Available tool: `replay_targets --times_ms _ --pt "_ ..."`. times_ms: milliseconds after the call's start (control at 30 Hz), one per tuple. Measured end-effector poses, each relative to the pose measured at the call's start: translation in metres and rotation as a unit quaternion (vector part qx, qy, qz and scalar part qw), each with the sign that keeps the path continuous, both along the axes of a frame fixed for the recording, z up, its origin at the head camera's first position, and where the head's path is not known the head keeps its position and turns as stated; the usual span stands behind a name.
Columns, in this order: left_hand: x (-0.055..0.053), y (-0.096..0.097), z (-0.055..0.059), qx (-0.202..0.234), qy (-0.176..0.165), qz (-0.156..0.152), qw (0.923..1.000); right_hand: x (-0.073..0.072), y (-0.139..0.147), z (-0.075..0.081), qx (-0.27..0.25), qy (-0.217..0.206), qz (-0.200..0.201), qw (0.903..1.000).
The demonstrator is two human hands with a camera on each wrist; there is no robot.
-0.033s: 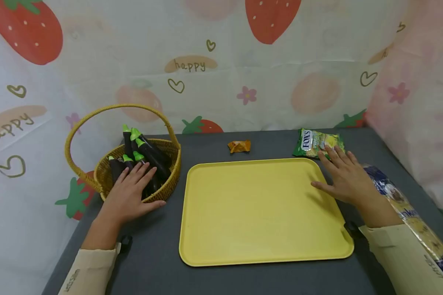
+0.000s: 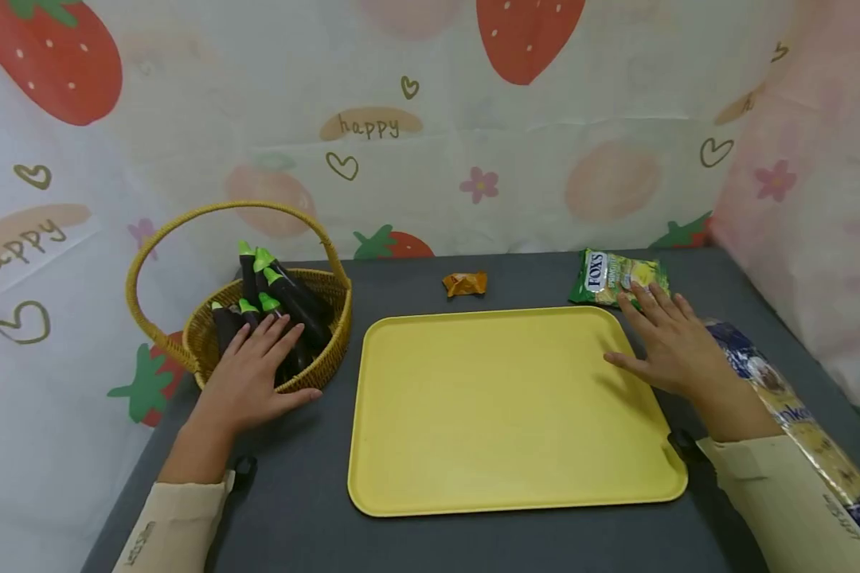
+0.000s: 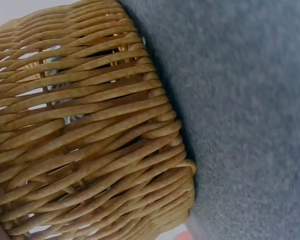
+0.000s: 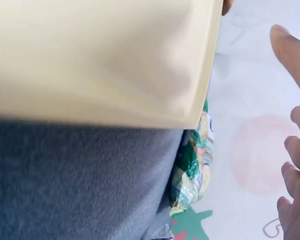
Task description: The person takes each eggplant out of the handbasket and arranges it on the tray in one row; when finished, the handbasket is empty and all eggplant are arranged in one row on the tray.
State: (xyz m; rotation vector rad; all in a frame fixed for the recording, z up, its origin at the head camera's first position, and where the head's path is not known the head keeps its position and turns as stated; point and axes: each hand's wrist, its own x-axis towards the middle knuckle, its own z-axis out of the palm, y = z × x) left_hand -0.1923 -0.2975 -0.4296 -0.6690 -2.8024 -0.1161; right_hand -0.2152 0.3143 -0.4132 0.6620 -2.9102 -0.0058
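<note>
On the left stands a wicker basket (image 2: pixel 340 342) with a tall hoop handle, holding several dark eggplants (image 2: pixel 297 302) with green caps. Over its near rim my left hand (image 2: pixel 251 382) is stretched out flat, fingers straight; whether it touches the basket or eggplants I cannot tell. The left wrist view is filled by the basket's woven side (image 3: pixel 90 125). My right hand (image 2: pixel 677 350) hovers with spread fingers near the right edge of the yellow tray (image 2: pixel 502 414). Its fingertips overlap a green FOX'S candy bag (image 2: pixel 602 274) in the head view, but the right wrist view shows them apart from the bag (image 4: pixel 190 170).
A small orange wrapped candy (image 2: pixel 466 283) lies behind the tray. Along the right side, a long blue and gold packet (image 2: pixel 795 422) runs partly under the right forearm. Printed cloth walls (image 2: pixel 530 207) border the grey table (image 2: pixel 294 509) at the back and sides.
</note>
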Motion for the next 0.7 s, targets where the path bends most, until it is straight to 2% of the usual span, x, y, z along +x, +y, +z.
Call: replay_targets --times_ms 133,200,233,267,333,400,467,500,567,633,700 --pt "0.003 -0.002 0.002 0.030 0.027 -0.013 0.9991 -0.001 0.000 0.003 -0.004 -0.009 -0.001 0.9999" --pt "0.006 -0.008 0.004 0.075 0.063 -0.011 0.9951 -0.002 -0.001 0.006 -0.011 -0.014 0.000 0.9998" --pt "0.009 -0.013 0.005 0.102 0.090 -0.007 0.9906 -0.003 -0.003 0.007 -0.016 -0.014 0.003 0.9998" --pt "0.012 -0.018 0.005 0.132 0.119 0.002 0.9841 -0.003 -0.004 0.008 -0.022 -0.014 0.007 0.9996" --pt "0.021 -0.029 0.004 0.188 0.176 0.027 0.9659 -0.004 -0.010 0.010 -0.043 -0.018 0.017 0.9988" --pt "0.031 -0.040 0.002 0.218 0.234 0.065 0.9454 -0.005 -0.017 0.012 -0.065 -0.025 0.028 0.9972" --pt "0.042 -0.049 -0.003 0.234 0.258 0.115 0.9303 -0.007 -0.026 0.012 -0.089 -0.043 0.033 0.9946" --pt "0.047 -0.053 -0.006 0.244 0.251 0.144 0.9255 -0.007 -0.031 0.013 -0.102 -0.056 0.035 0.9926" --pt "0.056 -0.059 -0.010 0.263 0.193 0.208 0.9223 -0.009 -0.042 0.013 -0.119 -0.082 0.034 0.9890" --pt "0.059 -0.063 -0.013 0.298 0.094 0.251 0.9162 -0.010 -0.054 0.014 -0.133 -0.104 0.035 0.9851" --pt "0.057 -0.065 -0.013 0.356 -0.011 0.268 0.8952 -0.012 -0.067 0.016 -0.138 -0.120 0.041 0.9823"
